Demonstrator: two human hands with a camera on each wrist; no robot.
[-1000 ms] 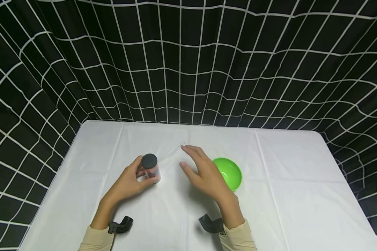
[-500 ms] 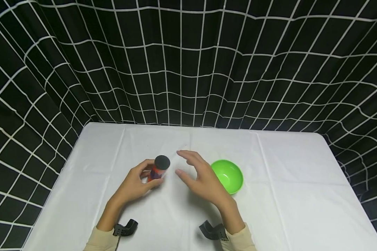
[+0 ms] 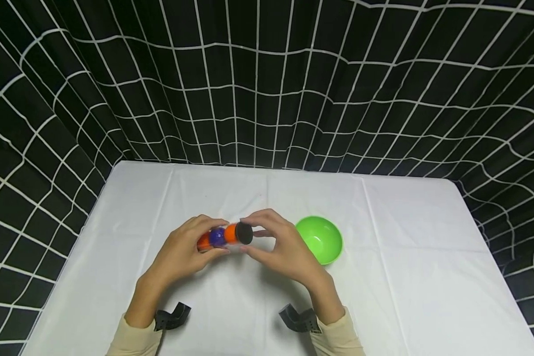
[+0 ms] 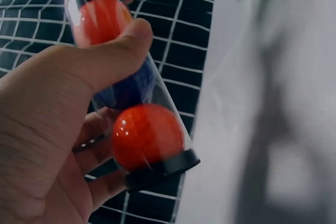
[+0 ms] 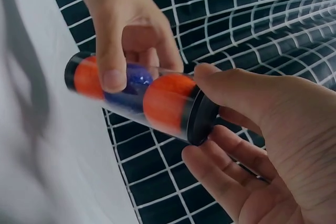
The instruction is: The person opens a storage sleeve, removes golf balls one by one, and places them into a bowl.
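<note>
In the head view my left hand (image 3: 178, 252) grips a clear tube (image 3: 224, 236) tilted over the table, its capped end to the right. Two orange balls and a blue one between them show through the wall. The left thumb lies across the tube (image 4: 165, 98) in the left wrist view, with fingers behind it and a black end piece (image 4: 163, 170) at the near end. My right hand (image 3: 287, 249) pinches the black cap (image 5: 203, 119) at the other end, thumb on one side and fingertips at the opposite edge.
A green bowl (image 3: 311, 230) stands on the white-covered table (image 3: 427, 277), just right of my right hand. Dark curtains with a white grid (image 3: 267, 84) hang behind the table and at both sides. Each wrist carries a black camera mount (image 3: 172, 316).
My left hand has lifted the tube from the table and tipped it so the cap points right. The right hand's fingers, free before, have come to the cap.
</note>
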